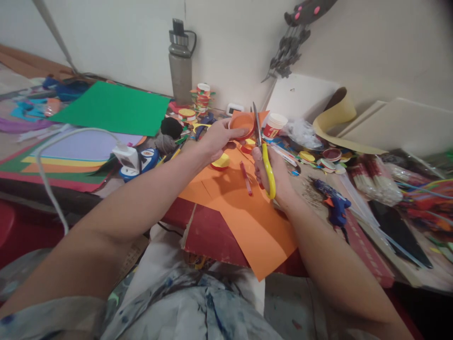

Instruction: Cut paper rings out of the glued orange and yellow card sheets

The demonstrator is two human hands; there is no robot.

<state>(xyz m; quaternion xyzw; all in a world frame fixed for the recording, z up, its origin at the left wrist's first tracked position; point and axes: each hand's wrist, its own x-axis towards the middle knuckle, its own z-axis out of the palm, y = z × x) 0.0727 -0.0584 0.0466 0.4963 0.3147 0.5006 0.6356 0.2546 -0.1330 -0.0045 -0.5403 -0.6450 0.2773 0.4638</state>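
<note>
My left hand [221,137] pinches a round orange piece [242,125], which looks like a paper cup or disc with a pale rim; its exact kind is unclear. In my right hand [274,172] is a pair of scissors [268,174] with yellow handles, its blades pointing up and away, just right of the orange piece. Below both hands lie sheets of orange paper [260,236]. A red pen [246,178] rests on that paper. A yellow disc [221,162] sits under my left hand. Beyond my right hand stands a red and white paper cup [275,126].
A grey bottle [180,71] stands by the wall. Green paper [113,108] and a white plug with a cable [126,157] lie left. On the right are a blue glue gun [334,202], bundled sticks [375,182] and a curled yellow strip [332,127].
</note>
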